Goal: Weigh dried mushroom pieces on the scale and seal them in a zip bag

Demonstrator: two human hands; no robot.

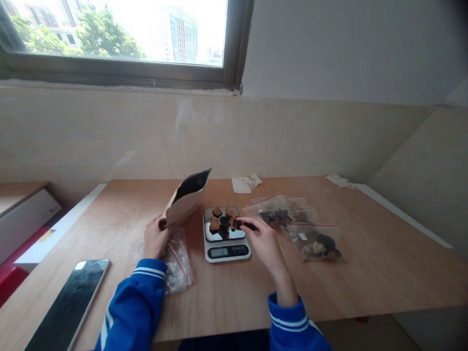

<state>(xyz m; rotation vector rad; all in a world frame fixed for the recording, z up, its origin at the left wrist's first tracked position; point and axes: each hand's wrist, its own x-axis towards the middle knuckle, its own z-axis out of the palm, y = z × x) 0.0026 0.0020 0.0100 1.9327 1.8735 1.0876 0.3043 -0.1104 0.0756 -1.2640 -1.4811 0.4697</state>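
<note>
A kraft paper pouch with a dark inside is tilted, its mouth gaping up and to the right. My left hand is closed on its lower left side; a small dark bit shows by the fingers. On the white digital scale lie several brown and black dried pieces. At the right edge of the scale's plate, my right hand is closed, thumb and fingers pinching a dark dried piece. Beneath my left hand lie clear zip bags with red seal lines. The scale's digits are too small to read.
Several clear zip bags with dark and pale pieces lie to the right of the scale. A large phone or tablet rests at the left front. White paper and a crumpled tissue sit by the wall below the window.
</note>
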